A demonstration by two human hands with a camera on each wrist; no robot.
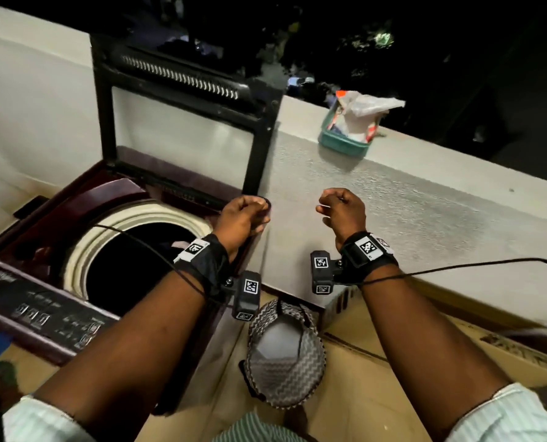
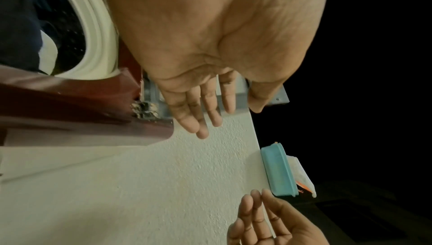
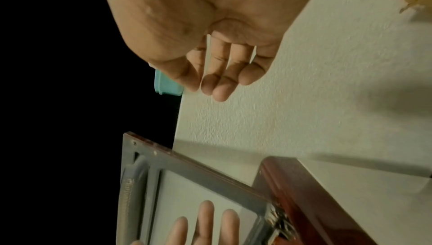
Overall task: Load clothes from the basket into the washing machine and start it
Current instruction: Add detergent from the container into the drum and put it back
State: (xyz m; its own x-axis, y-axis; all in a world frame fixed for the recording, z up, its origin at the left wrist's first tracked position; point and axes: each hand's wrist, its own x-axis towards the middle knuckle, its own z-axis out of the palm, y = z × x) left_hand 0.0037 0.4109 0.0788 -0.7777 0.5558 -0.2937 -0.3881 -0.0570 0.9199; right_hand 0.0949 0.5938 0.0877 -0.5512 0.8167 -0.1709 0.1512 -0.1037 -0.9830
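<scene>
The maroon top-load washing machine [image 1: 84,199] stands at the left with its lid [image 1: 182,122] raised upright. Dark clothes [image 2: 18,27] with a pale patch lie inside the drum [image 1: 131,266], ringed by a white rim [image 1: 106,228]. My left hand [image 1: 243,215] hovers over the machine's back right corner, fingers loosely curled and empty [image 2: 210,119]. My right hand [image 1: 339,212] hangs beside it in front of the textured wall, also relaxed and empty [image 3: 217,86]. A zigzag-patterned basket [image 1: 284,355] sits on the floor below my wrists; its grey inside shows no clothes.
The control panel [image 1: 42,311] runs along the machine's front edge. A teal container [image 1: 345,135] with a plastic bag in it sits on the wall ledge at the right. Tan floor [image 1: 377,393] lies between machine and wall. Wrist cables trail across both arms.
</scene>
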